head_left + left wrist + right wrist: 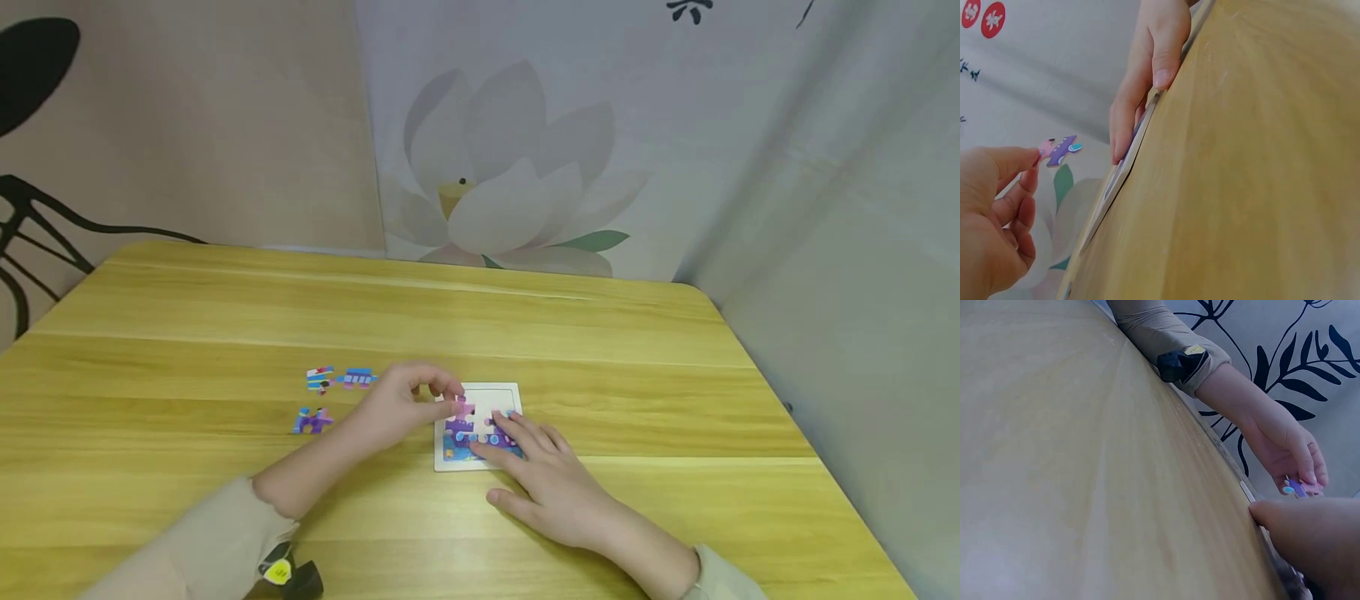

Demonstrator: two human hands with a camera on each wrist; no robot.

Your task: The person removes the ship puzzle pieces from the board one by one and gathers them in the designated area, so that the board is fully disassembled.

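Observation:
Between thumb and forefinger my left hand [405, 404] pinches a pink and purple jigsaw piece [1060, 150], held above the left side of a white-rimmed puzzle tray [440, 458]. Purple and blue pieces [457, 452] fill the tray's lower part, while bare white board shows in its upper part. My right hand [558, 492] lies over the tray's right side with fingers extended, fingertips touching the pieces there. What lies under those fingers is hidden. In the right wrist view the pinched piece [1300, 487] shows beyond the right thumb.
Left of the tray on the wooden table [637, 367] lie several loose pieces: a blue one [357, 377], a striped one [319, 379] and purple ones [312, 421]. A black strap with a yellow tag [279, 571] is on the left sleeve. A dark chair [37, 225] stands at far left.

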